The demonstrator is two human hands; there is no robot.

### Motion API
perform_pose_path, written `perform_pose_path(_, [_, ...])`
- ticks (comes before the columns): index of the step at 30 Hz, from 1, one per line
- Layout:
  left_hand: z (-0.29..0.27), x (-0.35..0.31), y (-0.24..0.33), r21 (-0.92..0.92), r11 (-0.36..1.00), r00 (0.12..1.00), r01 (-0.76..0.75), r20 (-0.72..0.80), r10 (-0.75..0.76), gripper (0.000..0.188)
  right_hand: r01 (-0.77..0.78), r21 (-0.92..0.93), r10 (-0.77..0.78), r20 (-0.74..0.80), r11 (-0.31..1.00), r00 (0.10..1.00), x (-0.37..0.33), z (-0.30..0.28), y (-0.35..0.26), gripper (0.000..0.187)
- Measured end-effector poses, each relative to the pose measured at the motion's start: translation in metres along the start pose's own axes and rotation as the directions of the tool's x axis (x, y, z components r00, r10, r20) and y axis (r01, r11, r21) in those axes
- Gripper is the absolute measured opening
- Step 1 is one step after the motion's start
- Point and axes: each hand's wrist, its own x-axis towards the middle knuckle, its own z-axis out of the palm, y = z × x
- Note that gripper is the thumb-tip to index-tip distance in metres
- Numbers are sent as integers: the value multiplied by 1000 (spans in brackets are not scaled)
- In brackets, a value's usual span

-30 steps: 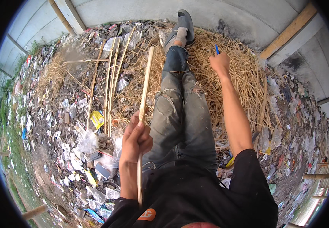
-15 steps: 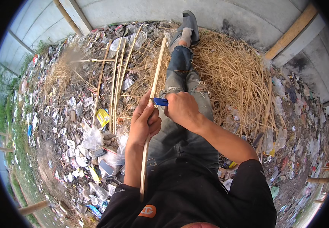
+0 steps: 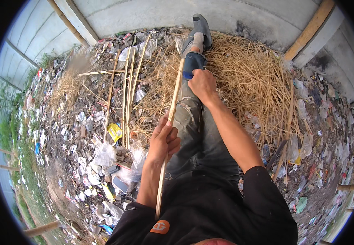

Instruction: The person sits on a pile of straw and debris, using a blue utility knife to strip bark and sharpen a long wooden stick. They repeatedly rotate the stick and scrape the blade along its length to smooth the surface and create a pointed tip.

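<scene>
My left hand [image 3: 163,141] is closed round a long, pale bamboo strip [image 3: 176,94], which slants from my shirt front up past my knees. In my closed right hand [image 3: 203,85] is a blue-handled utility knife [image 3: 188,75], close to the strip's far end. The fist hides most of the knife, and the blade cannot be made out. Both forearms reach forward over my outstretched legs [image 3: 207,134] in worn, torn jeans.
Several bamboo strips [image 3: 128,98] lie on the littered ground to the left. A heap of thin shavings [image 3: 250,81] spreads right of my legs. Beyond my grey shoes [image 3: 202,25] stands a concrete wall [image 3: 160,14]. A dark, flat blade-like piece [image 3: 276,155] lies at the right.
My right hand has moved away from me with the knife, from beside my left hand to near the strip's far end. My left hand and the strip have shifted slightly nearer and rightward.
</scene>
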Motion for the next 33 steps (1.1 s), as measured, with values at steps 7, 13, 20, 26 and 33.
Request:
perform_pose_path(7, [9,-12,-11,-24,995,990,101,99,-98,32,-281,16,281,-35,960,959,40,2,42,22])
perform_pose_path(13, [-2,-67,-33,-52,973,950,223,236,-205,38,-555,23,554,45,831,831,48,-12,187,20])
perform_pose_path(20, [-26,-18,-32,44,998,986,49,156,-55,34,-522,582,419,315,624,852,-32,-53,136,38])
perform_pose_path(26, [-21,8,-37,345,939,969,3,231,-87,37,-274,911,170,231,308,958,-90,-70,55,31])
perform_pose_path(33, [-37,5,-41,836,528,954,-149,262,-146,42,-285,928,316,203,239,927,-125,-48,82,28])
